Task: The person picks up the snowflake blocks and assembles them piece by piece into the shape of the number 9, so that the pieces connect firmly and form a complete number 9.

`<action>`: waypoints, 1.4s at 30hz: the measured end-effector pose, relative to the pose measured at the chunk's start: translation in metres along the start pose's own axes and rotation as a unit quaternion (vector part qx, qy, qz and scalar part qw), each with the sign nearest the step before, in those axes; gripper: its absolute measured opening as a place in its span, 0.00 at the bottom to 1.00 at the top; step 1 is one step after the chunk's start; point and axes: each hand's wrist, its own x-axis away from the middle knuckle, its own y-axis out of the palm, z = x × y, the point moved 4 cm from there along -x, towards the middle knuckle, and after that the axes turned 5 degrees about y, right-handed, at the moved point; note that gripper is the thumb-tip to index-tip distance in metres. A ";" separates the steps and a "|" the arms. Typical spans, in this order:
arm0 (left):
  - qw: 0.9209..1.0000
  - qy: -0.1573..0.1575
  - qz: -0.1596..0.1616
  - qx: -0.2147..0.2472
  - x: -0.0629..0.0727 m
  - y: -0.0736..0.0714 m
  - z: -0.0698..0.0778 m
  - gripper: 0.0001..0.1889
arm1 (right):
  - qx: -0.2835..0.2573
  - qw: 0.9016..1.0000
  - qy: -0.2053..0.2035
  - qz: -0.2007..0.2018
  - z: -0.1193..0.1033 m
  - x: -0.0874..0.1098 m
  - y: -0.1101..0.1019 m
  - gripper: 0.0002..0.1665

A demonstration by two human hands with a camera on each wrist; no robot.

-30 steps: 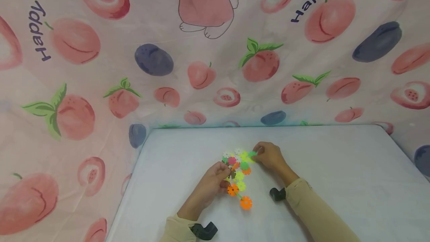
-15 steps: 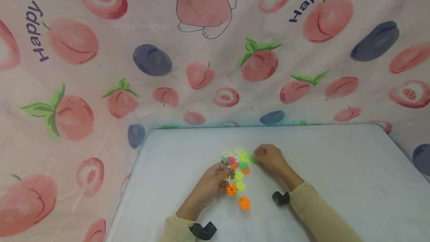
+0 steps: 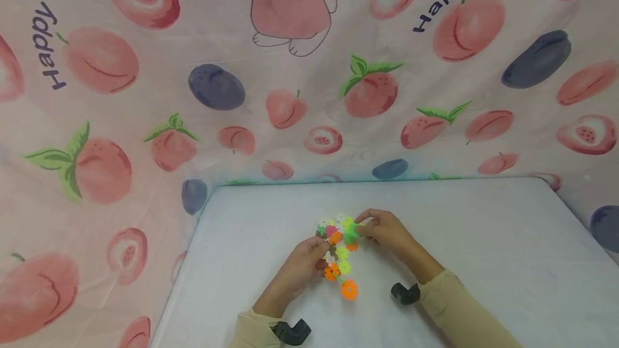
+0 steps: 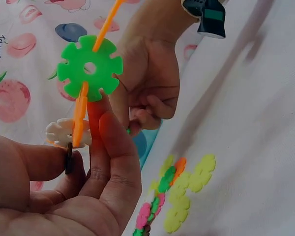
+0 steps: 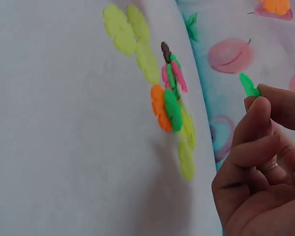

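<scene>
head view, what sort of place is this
Probably an indoor play or craft corner, perhaps set up for filming: a white tabletop, a fruit-print cloth rising behind it, and colorful notched building discs spread on the surface.

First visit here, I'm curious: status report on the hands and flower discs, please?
Left hand pinching brown flower disc, apparently linked to others. Right hand pinching green flower disc. Yellow flower discs lying on white tabletop. No obstruction apparent.

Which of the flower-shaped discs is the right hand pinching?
The green disc in the right hand, raised off the table. A second green disc joins orange pieces at the left hand; others lie on the table.
</scene>
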 end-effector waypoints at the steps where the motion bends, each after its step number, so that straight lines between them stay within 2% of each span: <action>1: 1.000 0.000 -0.001 0.000 0.000 0.000 0.000 0.15 | -0.010 1.000 -0.003 -0.004 -0.001 0.001 0.000 0.17; 6: 1.000 0.004 0.004 -0.012 -0.001 0.000 -0.001 0.14 | -0.042 0.999 -0.009 -0.019 -0.006 0.007 0.003 0.15; 12: 1.000 -0.001 0.014 -0.012 0.000 0.000 0.001 0.13 | -0.063 0.997 -0.018 -0.033 -0.013 0.016 0.005 0.17; 21: 1.000 -0.004 0.006 -0.004 0.001 0.000 0.002 0.15 | -0.098 0.993 -0.041 -0.045 -0.026 0.025 0.005 0.17; 28: 1.000 -0.001 -0.001 0.002 0.001 0.001 0.002 0.12 | -0.101 0.992 -0.047 -0.053 -0.031 0.027 0.007 0.15; 42: 0.997 0.032 0.029 -0.066 0.002 0.000 0.007 0.14 | -0.082 0.993 -0.061 -0.066 -0.031 0.027 0.010 0.13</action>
